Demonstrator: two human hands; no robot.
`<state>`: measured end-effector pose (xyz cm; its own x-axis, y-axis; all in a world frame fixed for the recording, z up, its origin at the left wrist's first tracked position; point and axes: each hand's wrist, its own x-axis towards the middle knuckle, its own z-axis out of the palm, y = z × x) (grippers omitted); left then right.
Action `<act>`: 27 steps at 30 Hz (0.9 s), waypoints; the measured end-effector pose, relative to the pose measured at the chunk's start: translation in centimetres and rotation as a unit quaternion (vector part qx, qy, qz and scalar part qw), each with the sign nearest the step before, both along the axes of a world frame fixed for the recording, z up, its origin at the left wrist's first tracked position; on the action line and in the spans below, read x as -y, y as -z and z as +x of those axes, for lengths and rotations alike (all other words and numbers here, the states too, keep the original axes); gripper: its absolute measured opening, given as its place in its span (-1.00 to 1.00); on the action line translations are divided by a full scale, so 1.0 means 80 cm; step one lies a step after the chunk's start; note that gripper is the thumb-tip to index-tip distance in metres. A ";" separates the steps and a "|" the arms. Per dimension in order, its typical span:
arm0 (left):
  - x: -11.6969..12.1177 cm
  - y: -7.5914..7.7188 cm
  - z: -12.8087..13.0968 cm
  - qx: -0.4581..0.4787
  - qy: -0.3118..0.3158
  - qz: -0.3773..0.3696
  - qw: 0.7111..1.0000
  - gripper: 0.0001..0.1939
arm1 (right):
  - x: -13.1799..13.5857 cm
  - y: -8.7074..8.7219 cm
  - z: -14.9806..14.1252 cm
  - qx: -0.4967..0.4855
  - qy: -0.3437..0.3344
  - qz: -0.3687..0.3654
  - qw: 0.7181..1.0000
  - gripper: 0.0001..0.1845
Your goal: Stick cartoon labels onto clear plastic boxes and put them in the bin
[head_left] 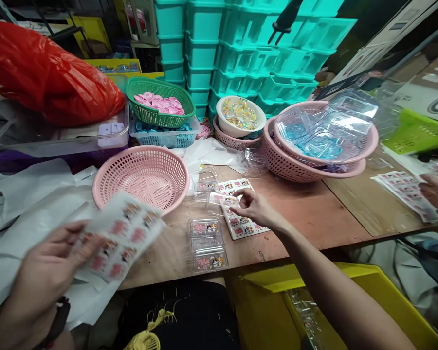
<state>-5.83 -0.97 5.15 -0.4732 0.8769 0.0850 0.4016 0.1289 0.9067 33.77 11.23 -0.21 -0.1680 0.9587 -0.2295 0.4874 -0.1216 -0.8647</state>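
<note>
Left hand [45, 272] grips sticker sheet [122, 236] (blurred); right hand [253, 209], arm outstretched, pinches small sticker [223, 199].

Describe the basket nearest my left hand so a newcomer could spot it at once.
On the brown wooden table, left of the sticker sheets, sits a round pink perforated plastic basket. Unlike the stacked pink baskets to the right holding clear trays, it holds nothing.

Count, head view:
- pink baskets: 4. 1 empty [141, 176], 1 small under white bowl [229, 140], 2 nested at right [314, 163].
- green basket [159, 101]: 1.
- white bowl [241, 115]: 1.
- sticker sheets: 3 seen. 1 in left hand [121, 234], 1 on table [240, 214], 1 far right [405, 190].
- clear cases on table: 2 [207, 243], [206, 186].
- hands: 3; 2 own, 1 co-worker's [436, 190].
- teal crates: stacked, no. unclear.
</note>
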 end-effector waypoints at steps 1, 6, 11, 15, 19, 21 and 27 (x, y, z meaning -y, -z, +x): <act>-0.011 -0.001 -0.010 -0.009 -0.050 0.017 0.999 -0.55 | 0.004 -0.001 0.004 -0.016 0.021 -0.001 1.000 -0.38; -0.111 -0.015 -0.019 -0.214 0.134 -0.083 0.964 -0.55 | 0.026 -0.006 0.005 -0.033 0.099 0.045 0.994 -0.34; -0.131 -0.035 0.038 -0.300 0.172 0.100 0.933 -0.49 | 0.064 -0.020 -0.005 -0.096 0.125 0.108 0.982 -0.39; -0.070 -0.012 0.115 -0.001 0.352 0.190 0.916 -0.01 | 0.103 -0.039 -0.027 -0.190 0.082 0.122 0.971 -0.45; -0.032 0.040 0.174 0.333 0.409 0.079 0.846 -0.01 | 0.130 -0.052 -0.050 -0.221 -0.004 0.108 0.969 -0.50; -0.029 0.060 0.188 0.419 0.369 0.041 0.829 -0.28 | 0.137 -0.056 -0.055 -0.204 -0.040 0.106 0.972 -0.50; -0.032 0.076 0.191 0.481 0.279 0.070 0.828 -0.56 | 0.144 -0.056 -0.062 -0.197 -0.057 0.160 0.966 -0.54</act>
<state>9.48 1.59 -0.96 0.0945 0.9953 0.0231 -0.5540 0.0333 0.8318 28.77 -0.31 4.27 -0.2898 0.9403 0.1787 0.1068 0.2173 -0.9702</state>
